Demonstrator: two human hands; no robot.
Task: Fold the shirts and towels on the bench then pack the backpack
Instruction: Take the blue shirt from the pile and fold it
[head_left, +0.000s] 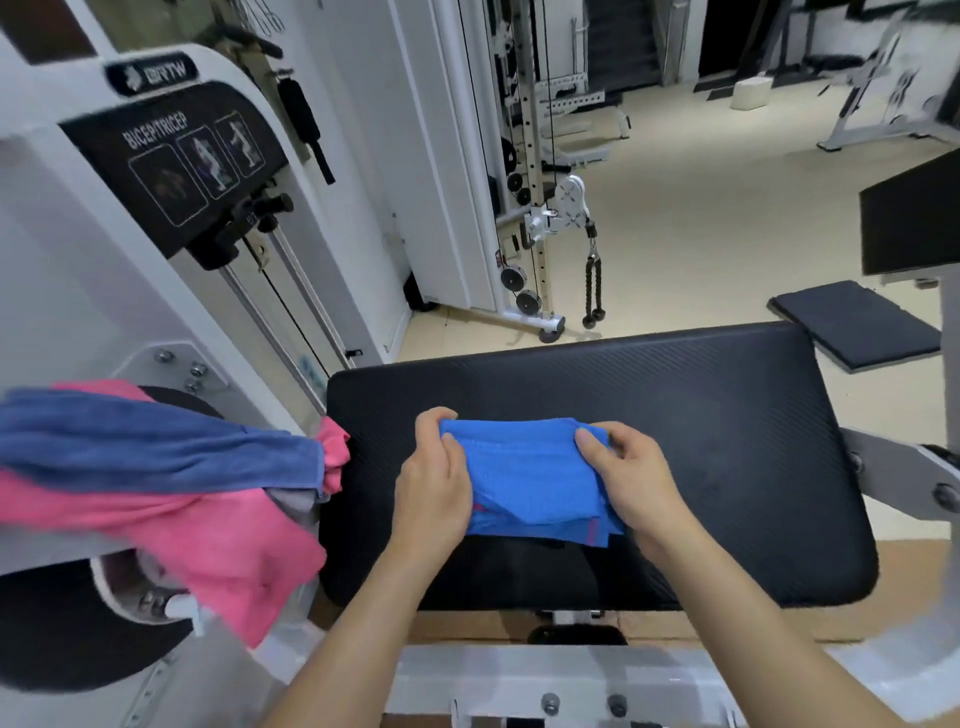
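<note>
Both hands (434, 483) (636, 480) pinch the blue towel's (524, 478) side edges on the bench (727, 441).

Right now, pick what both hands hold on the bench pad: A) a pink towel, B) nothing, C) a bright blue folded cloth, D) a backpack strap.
C: the left hand and right hand each grip one end of the bright blue folded cloth lying on the black bench pad.
</note>
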